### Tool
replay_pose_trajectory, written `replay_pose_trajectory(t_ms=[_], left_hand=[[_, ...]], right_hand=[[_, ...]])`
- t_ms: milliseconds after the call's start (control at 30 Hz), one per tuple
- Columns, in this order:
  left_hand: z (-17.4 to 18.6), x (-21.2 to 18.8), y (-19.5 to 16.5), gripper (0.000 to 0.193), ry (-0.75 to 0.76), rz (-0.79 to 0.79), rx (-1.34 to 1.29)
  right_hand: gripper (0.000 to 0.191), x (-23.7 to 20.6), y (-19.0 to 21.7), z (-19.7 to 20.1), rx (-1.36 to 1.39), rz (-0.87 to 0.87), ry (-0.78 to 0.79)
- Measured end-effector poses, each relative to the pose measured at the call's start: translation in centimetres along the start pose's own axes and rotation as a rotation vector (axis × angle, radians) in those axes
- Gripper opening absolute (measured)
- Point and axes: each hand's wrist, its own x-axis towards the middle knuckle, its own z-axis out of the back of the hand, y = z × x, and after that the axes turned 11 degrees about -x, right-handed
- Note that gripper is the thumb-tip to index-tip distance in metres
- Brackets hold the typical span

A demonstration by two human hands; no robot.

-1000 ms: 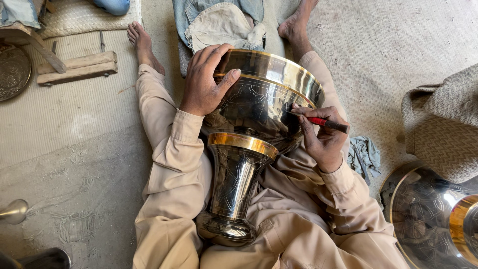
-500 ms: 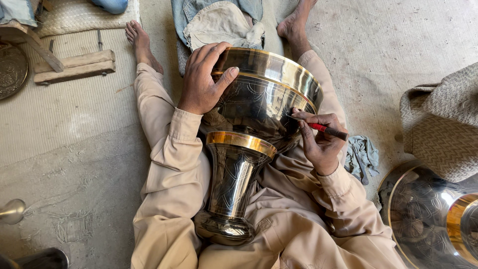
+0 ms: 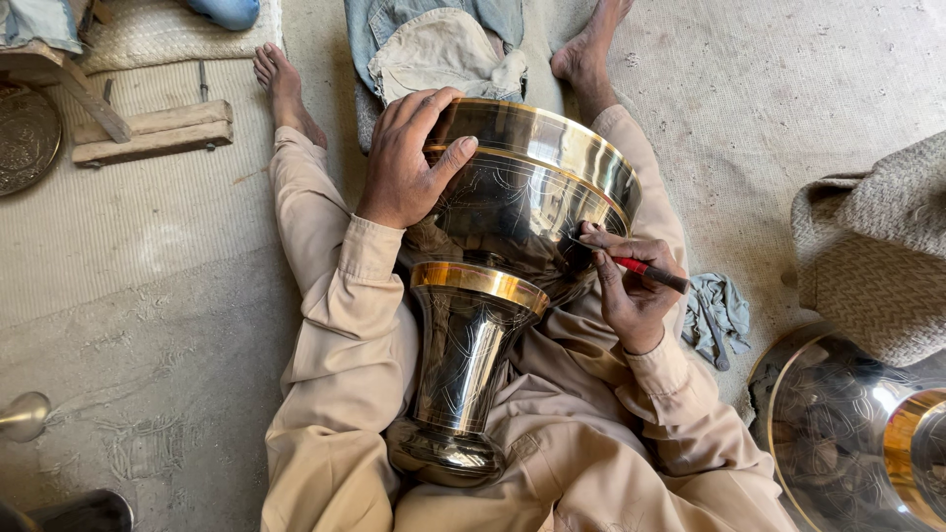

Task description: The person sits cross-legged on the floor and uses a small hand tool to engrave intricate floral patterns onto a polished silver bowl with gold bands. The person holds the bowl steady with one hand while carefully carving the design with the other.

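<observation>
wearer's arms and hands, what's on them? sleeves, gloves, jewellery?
Both arms wear long, loose beige sleeves with buttoned-style cuffs at the wrist. The left hand and right hand are bare: no gloves, and no rings or watch show from this view.

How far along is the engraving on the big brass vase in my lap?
Done: fine line patterns already show on the dark stem and bowl of the large gold-banded brass vase. In hand: the left hand steadies the rim while the right hand holds the red-handled engraving tool against the bowl. Left: I cannot tell how much surface remains bare.
</observation>
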Motion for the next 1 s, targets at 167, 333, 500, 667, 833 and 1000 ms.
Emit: replay_pose_trajectory(t_ms=[167, 333, 500, 667, 833, 1000], left_hand=[[0.1, 0.0, 0.2, 0.07, -0.007, -0.006, -0.007], [0.0, -0.3, 0.5, 0.067, -0.015, -0.018, 0.005], [0.2, -0.4, 0.7, 0.066, -0.031, -0.044, 0.012], [0.3, -0.6, 0.8, 0.067, -0.033, -0.04, 0.012], [0.3, -0.4, 0.9, 0.066, -0.034, -0.045, 0.019], [0.2, -0.5, 0.9, 0.066, -0.034, -0.046, 0.021]], right_hand=[[0.013, 1.0, -0.7, -0.8, 0.053, 0.108, -0.049], [0.012, 5.2, -1.1, -0.6, 0.056, 0.17, 0.177], [0.014, 8.6, 0.6, -0.5, -0.079, 0.241, 0.338], [0.014, 10.1, 1.2, -0.7, -0.148, 0.245, 0.428], [0.013, 10.4, 1.2, -0.4, -0.21, 0.167, 0.468], [0.012, 10.9, 1.6, -0.3, -0.219, 0.21, 0.494]])
